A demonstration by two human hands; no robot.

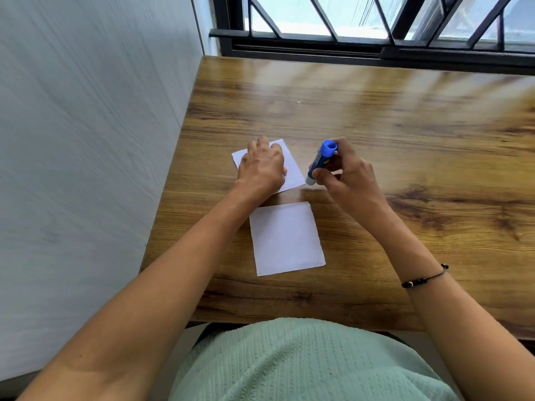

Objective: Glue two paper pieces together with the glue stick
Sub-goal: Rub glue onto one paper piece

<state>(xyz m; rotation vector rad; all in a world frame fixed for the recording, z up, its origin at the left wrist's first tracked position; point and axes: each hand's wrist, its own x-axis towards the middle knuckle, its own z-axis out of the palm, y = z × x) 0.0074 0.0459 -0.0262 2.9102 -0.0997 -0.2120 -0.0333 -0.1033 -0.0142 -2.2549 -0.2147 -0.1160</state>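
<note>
I look down at a big brown wooden tabletop (376,125). It fills most of what I see. A pale wall (86,140) stands along its left side, and a window with dark bars (376,27) runs along the far edge.

Close to me is a light green top (304,363) on the person's body. Two bare arms reach out over the wood.

Two white paper pieces lie flat on the tabletop. The near paper (285,238) is a square and nothing touches it. The far paper (292,169) lies just past it, a little tilted, with a thin strip of wood between the two.

My left hand (262,166) rests palm down on the far paper. Its fingers lie loose on the sheet and do not grab anything.

My right hand (344,166) is just to the right of the far paper. Its fingers curl around the glue stick (320,162) and hold it. The glue stick is blue. Its blue end points up and away, and its pale end points down, right at the far paper's right corner. I cannot tell if it touches the paper.

A thin black bracelet (424,277) sits on the right arm.
</note>
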